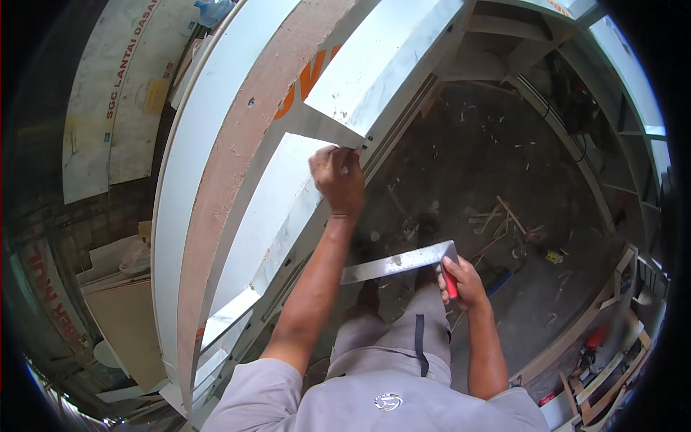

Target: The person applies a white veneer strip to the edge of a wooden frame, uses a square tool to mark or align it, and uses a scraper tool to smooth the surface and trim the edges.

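My right hand (464,284) is wrapped round the red handle of a try square (399,263), whose flat metal blade sticks out to the left in front of my legs. My left hand (338,178) reaches up to the far end of a white marble-patterned panel piece (277,191). Its fingers are curled and pinched together at that end; whatever they hold is hidden. Just beyond them, across a gap, a second white panel piece (389,61) begins. Both pieces sit along a long curved frame (234,165) with a brown, rough-edged strip.
Wood offcuts (507,219) and scraps litter the dark floor (446,158) inside the curved frame. At the lower right stands a wooden box (612,374) of tools and strips. Printed boards (122,93) and brown sheets (126,324) lie on the left, outside the frame.
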A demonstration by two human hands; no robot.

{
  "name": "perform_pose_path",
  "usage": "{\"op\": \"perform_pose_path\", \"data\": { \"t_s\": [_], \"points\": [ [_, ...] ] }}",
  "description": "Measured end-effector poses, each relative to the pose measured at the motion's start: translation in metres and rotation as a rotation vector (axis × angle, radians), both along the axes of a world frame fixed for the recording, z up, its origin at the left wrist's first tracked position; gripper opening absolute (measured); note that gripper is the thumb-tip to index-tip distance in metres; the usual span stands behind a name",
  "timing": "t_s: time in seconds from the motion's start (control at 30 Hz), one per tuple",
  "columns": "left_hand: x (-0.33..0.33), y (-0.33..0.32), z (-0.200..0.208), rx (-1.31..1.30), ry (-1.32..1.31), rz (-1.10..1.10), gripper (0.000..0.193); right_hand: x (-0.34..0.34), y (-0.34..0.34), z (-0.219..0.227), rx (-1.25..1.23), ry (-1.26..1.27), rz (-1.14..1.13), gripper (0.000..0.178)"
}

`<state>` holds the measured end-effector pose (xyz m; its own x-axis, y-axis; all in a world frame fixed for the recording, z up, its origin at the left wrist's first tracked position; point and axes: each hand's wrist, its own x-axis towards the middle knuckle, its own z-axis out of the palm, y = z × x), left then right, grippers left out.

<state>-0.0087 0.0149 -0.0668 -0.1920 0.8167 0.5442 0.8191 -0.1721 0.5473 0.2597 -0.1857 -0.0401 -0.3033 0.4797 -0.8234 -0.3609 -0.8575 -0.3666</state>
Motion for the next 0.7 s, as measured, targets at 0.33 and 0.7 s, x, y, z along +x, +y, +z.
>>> {"op": "perform_pose_path", "data": {
  "t_s": [0.33, 0.7],
  "points": [
    [0.043, -0.107, 0.057, -0.491, -0.153, -0.581, 0.019, 0.037, 0.021, 0.030, 0.123, -0.079, 0.097, 0.030],
    [-0.059, -0.187, 0.082, -0.650, -0.500, 0.402, 0.032, 0.026, 0.073, 0.136, 0.972, -0.080, 0.635, 0.045]
  ]
}}
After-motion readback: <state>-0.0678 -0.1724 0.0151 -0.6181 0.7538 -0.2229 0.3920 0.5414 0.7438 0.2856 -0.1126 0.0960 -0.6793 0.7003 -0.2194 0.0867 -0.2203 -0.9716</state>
